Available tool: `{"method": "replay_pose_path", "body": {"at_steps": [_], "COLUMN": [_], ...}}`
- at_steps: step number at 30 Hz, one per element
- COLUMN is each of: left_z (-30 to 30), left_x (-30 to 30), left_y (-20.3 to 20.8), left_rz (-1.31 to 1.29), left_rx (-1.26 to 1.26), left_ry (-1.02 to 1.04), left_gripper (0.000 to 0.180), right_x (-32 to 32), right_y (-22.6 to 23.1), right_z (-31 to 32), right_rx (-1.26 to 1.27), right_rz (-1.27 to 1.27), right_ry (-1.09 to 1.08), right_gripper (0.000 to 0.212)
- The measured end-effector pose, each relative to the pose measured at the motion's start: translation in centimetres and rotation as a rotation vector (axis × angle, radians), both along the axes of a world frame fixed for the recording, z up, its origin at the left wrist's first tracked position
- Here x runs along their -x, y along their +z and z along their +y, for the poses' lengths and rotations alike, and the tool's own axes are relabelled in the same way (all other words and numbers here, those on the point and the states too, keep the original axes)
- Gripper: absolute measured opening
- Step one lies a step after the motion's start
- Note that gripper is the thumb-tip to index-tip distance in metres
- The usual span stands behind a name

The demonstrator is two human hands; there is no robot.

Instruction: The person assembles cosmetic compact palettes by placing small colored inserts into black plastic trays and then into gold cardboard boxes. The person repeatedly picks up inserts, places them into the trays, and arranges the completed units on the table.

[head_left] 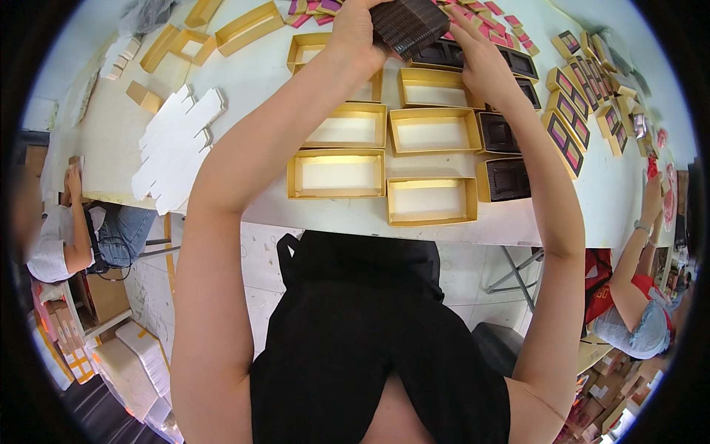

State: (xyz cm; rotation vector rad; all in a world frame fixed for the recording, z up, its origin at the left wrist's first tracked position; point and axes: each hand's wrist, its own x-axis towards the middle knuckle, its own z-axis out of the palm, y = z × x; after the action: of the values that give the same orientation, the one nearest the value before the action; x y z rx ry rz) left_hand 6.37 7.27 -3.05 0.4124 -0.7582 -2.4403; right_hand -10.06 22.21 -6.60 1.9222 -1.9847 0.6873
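At the top of the head view my left hand (355,29) is closed round a stack of nested black plastic trays (411,28), tilted above the boxes. My right hand (477,55) is just right of it, fingers stretched out near the stack's right edge; whether they touch it I cannot tell. Below the hands stand rows of open gold cardboard boxes with white bottoms, such as the front box (433,201) and the one to its left (336,175). Black trays sit in several boxes, one of them at the front right (507,180). My forearms hide part of the rows.
White flat cartons (177,148) lie piled at left, near more gold boxes (248,29). Small pink packets (510,33) are scattered at the far side. Gold boxes with windowed fronts (568,122) stand at right. Other people sit left (55,240) and right (636,318).
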Motion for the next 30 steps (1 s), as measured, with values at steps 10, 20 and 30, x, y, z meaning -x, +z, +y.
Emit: {"method": "replay_pose_path", "body": {"at_steps": [10,20,30], "left_z": [3.2,1.7,2.5], "left_x": [-3.9,-6.5,-4.4], "left_y": [5.4,3.9,2.5], "left_rz": [0.025,0.010,-0.063], "left_rx": [0.659,0.023,-0.048], "left_ry": [0.142,-0.097,-0.064], "left_gripper": [0.029,0.030,0.021], "right_x": [-6.1,-4.0,-6.3], "right_y": [11.8,10.8,7.2], "right_z": [0.7,5.4,4.7], "right_rx": [-0.100,-0.326,-0.346], "right_rz": [-1.420,0.168,0.070], "right_ry": [0.053,-0.193,-0.157], "right_gripper": [0.037,0.052,0.060]}}
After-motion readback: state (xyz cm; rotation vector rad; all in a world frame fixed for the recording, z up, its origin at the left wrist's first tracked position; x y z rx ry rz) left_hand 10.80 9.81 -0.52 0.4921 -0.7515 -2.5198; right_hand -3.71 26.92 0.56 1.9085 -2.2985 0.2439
